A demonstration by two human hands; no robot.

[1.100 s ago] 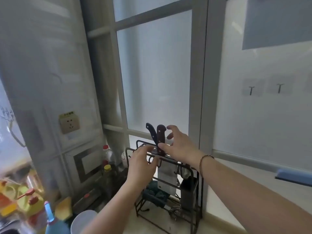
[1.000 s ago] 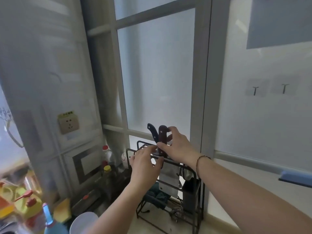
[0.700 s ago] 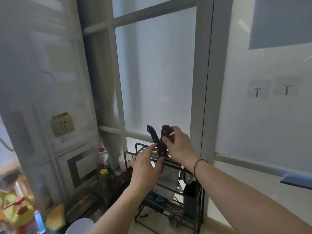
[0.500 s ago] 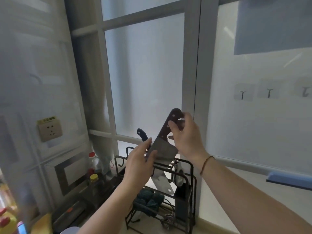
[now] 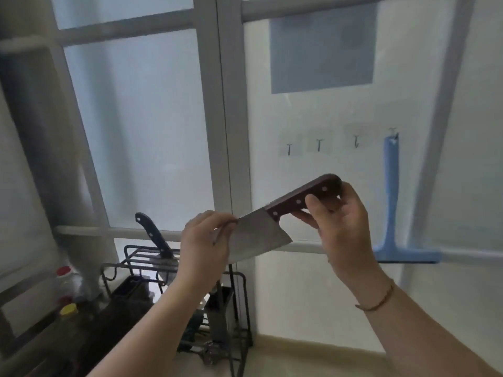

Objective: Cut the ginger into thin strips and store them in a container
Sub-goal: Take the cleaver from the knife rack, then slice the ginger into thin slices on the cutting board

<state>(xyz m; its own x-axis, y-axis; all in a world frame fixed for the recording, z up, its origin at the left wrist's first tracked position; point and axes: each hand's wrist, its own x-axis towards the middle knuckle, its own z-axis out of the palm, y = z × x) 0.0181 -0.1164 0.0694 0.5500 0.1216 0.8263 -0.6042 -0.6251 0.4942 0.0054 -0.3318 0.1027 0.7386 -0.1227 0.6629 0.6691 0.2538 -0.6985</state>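
Both forearms reach forward and up in front of the window. The right hand [image 5: 340, 227] is raised, palm turned toward the camera, its thumb and curled fingers clasping the brown riveted handle of the cleaver [image 5: 261, 238]; a thin bracelet [image 5: 377, 302] circles that wrist. The left hand [image 5: 204, 246] sits lower and to the left, back of the hand toward the camera, fingertips pinching the top edge of the blade near its far end.

The cleaver hangs in the air between the two hands, tilted: the handle rises to the upper right, and the broad blade slopes down to the left, partly hidden behind the left hand.

Below the left hand stands a black wire rack [image 5: 141, 268] on a pale counter, with a dark-handled knife [image 5: 153, 235] standing in it just left of that hand. Right of the right hand a blue squeegee [image 5: 392, 213] hangs from a hook on the glass. Two bottles [image 5: 66, 289], one red-capped, one yellow-capped, stand at the far left.
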